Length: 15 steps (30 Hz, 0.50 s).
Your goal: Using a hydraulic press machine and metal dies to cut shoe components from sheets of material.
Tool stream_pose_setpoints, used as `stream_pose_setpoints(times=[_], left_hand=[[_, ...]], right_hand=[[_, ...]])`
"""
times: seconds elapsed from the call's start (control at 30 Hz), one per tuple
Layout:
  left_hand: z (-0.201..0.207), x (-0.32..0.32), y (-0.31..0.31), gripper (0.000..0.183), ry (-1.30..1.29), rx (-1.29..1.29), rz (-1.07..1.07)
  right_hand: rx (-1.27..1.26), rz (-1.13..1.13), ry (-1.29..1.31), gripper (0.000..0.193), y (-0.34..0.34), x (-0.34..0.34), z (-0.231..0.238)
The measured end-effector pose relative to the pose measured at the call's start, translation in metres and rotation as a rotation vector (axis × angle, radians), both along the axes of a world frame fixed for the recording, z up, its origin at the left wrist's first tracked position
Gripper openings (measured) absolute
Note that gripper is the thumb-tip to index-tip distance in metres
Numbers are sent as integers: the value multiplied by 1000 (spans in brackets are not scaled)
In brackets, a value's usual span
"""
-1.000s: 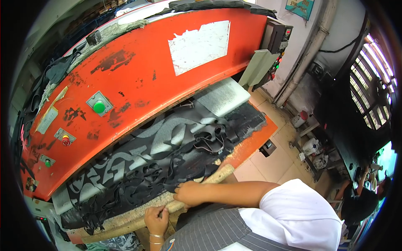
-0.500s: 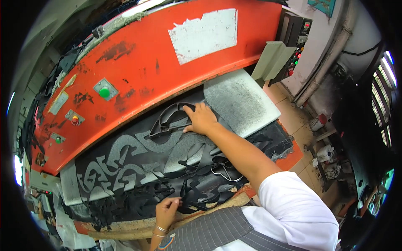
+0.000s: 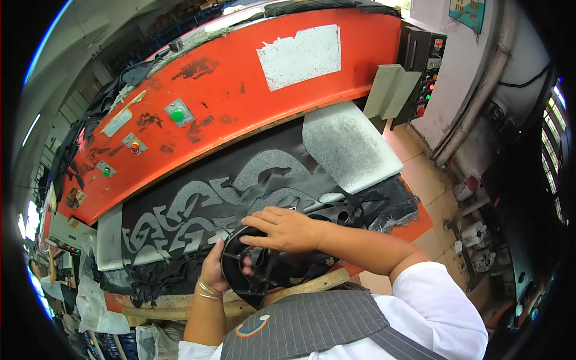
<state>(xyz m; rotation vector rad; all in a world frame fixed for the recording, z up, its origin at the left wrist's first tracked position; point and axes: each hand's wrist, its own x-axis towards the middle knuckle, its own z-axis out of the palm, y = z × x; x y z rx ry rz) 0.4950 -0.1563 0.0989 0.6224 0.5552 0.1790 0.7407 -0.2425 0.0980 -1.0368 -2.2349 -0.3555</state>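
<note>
A curved black metal cutting die (image 3: pixel 230 268) is held close in front of my apron, tilted, with its hollow side showing. My left hand (image 3: pixel 213 267) grips its left side, and fingertips show inside the frame. Across the die's upper rim lie the bent fingers of my right hand (image 3: pixel 281 230); its thumb is hidden. Beyond both hands, a black sheet (image 3: pixel 207 168) with several curved cut-outs lies on a pale cutting board (image 3: pixel 354 141), whose grey surface shows through the gaps. Tangled black offcuts (image 3: pixel 171 270) lie along the near edge.
An orange press beam (image 3: pixel 228 102) with green and red buttons spans the far side. A control box (image 3: pixel 427 78) with lit lamps stands at the far right. A worn wooden edge (image 3: pixel 321 285) runs nearest me. Clear plastic sheeting (image 3: pixel 99 306) hangs at the left.
My right hand has lifted the cutting die off the black sheet and brought it toward me. My left hand has moved from the offcuts and taken hold of the die's side.
</note>
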Motion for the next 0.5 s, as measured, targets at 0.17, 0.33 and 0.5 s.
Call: stream_pose_setpoints(times=[0.17,0.33,0.5], left_hand=[[-14,-32,-54,64,-63,99,406],[-4,-70,-78,44,-123,531,699],[-16,-143,-104,43,-234,384,850]], right_hand=[[-436,-128,234,76,-36,-60,-1],[-781,155,753,95,-39,-151,-20],[-457,214,808,86,-38,-231,-32]])
